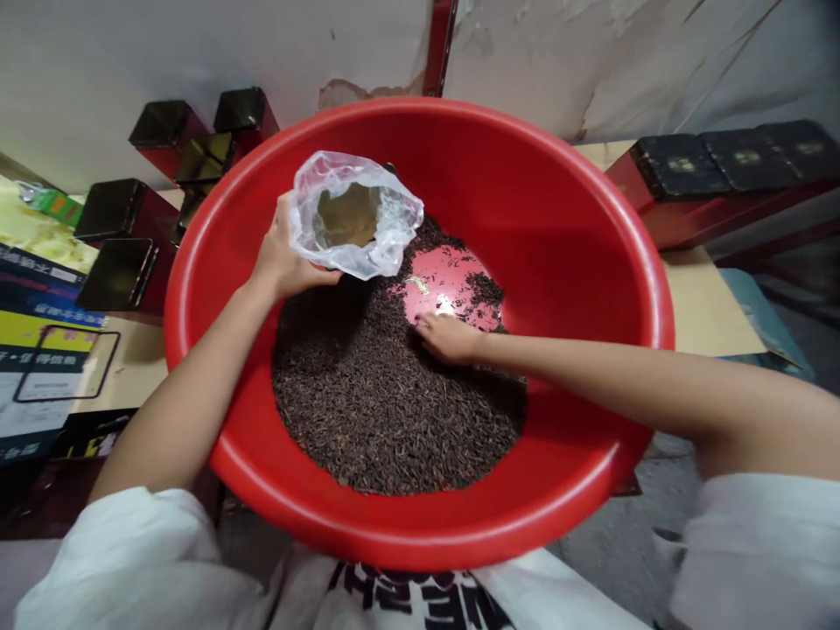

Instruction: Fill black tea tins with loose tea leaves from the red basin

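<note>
A large red plastic basin (570, 254) holds a heap of dark, dried loose tea leaves (387, 402). Over the basin's left part, my left hand (283, 254) is closed around a clear plastic bag (394, 232). The bag's crumpled mouth faces up and its inside looks brownish; whether it lines a tin I cannot tell. My right hand (450, 337) is down in the basin at the edge of the heap, fingers curled into the leaves, the fingertips partly hidden. Beside it shows a pinkish bare patch of the basin's bottom with scattered leaves.
Several dark-topped red tins (124, 210) stand left of the basin, some with their tops open. More black-topped red tins (682, 166) stand in a row at right on a cardboard-coloured surface (709, 302). A printed box (39, 341) lies at far left. A wall rises behind.
</note>
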Motion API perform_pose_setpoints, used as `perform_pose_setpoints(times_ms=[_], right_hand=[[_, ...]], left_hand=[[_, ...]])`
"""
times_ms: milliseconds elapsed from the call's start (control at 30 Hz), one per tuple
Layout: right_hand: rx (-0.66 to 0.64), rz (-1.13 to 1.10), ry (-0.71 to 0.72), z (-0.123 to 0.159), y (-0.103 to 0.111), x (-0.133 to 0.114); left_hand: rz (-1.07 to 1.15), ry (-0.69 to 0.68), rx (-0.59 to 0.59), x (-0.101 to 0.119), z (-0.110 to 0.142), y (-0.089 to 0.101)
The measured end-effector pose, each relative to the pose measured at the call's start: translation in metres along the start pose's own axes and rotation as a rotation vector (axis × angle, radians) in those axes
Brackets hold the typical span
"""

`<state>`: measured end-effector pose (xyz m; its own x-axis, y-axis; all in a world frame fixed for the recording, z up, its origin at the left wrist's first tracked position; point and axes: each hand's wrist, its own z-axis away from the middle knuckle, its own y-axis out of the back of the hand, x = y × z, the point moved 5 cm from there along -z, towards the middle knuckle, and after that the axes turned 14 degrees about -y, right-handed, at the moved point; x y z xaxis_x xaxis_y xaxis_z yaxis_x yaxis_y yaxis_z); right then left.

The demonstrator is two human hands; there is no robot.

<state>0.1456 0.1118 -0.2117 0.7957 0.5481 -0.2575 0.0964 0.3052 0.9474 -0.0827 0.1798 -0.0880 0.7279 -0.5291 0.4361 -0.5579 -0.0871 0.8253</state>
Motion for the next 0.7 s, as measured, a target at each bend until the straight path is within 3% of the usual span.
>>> perform_pose_setpoints(times_ms=[67,167,300,500,700], right_hand=[[0.02,-0.035,-0.286,-0.038,-0.007,0.04],[0.107,-0.135,-0.621,-0.092,0.002,0.09],[0.217,-0.315,-0.858,-0.15,0.016,0.112],[0.378,-0.482,-0.851,-0.2,0.016,0.087],[0.324,-0.504,-0.585,-0.204,0.021,0.063]], left_hand=[[-0.057,0.036,0.04,-0.006,0.0,0.01],[-0.113,0.074,0.085,-0.016,0.003,0.023],[-0.157,0.095,0.184,-0.027,0.008,0.034],[-0.154,0.027,0.211,-0.026,0.007,0.034],[-0.112,0.028,0.242,-0.023,0.002,0.039]])
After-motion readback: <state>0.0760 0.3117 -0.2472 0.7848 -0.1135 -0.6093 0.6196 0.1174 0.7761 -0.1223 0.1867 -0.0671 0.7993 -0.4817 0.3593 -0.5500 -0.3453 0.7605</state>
